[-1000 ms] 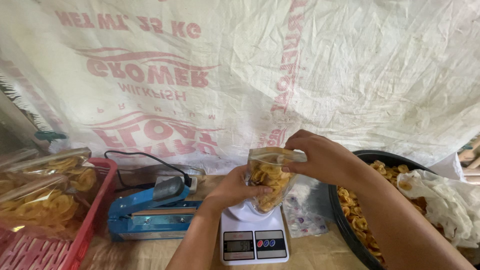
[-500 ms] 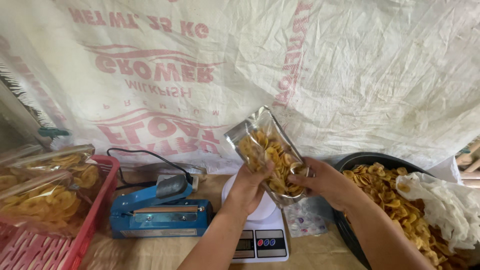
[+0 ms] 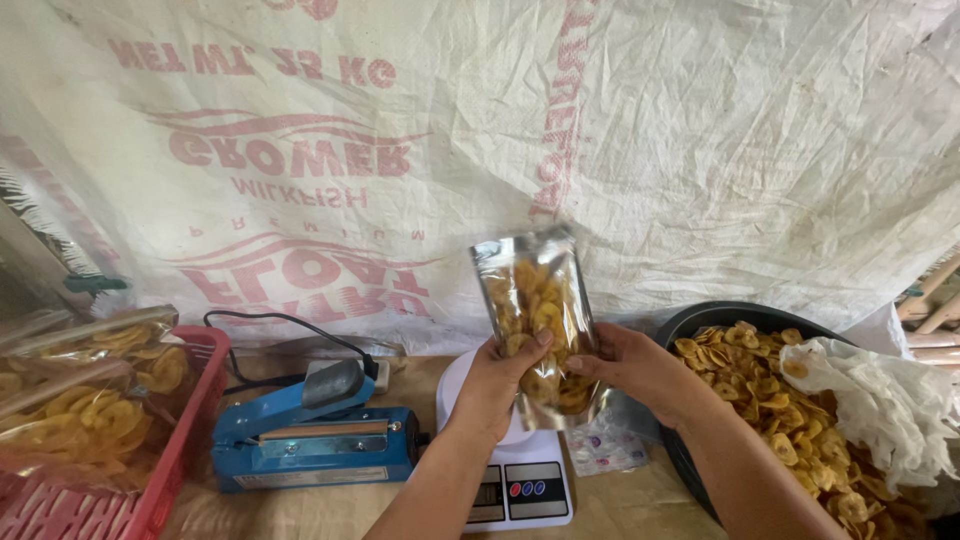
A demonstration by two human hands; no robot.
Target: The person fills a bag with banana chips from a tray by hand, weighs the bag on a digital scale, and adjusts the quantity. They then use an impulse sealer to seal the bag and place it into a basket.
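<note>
A clear and silver pouch [image 3: 537,305] filled with yellow chips is held upright above the white kitchen scale [image 3: 520,480]. My left hand [image 3: 500,380] grips its lower left side with the thumb across the front. My right hand [image 3: 640,370] grips the lower right side. The pouch's top edge points up and leans slightly left. The pouch hangs in the air, off the scale's round plate.
A blue heat sealer [image 3: 315,440] with a black cord sits left of the scale. A red basket [image 3: 175,455] at far left holds filled chip pouches. A black basin [image 3: 700,325] of loose chips with a white cloth [image 3: 880,400] stands at right. A white printed sack hangs behind.
The pouch was lifted off the scale, tilted, and now stands upright in both hands. My right hand moved from the pouch's top to its lower right side.
</note>
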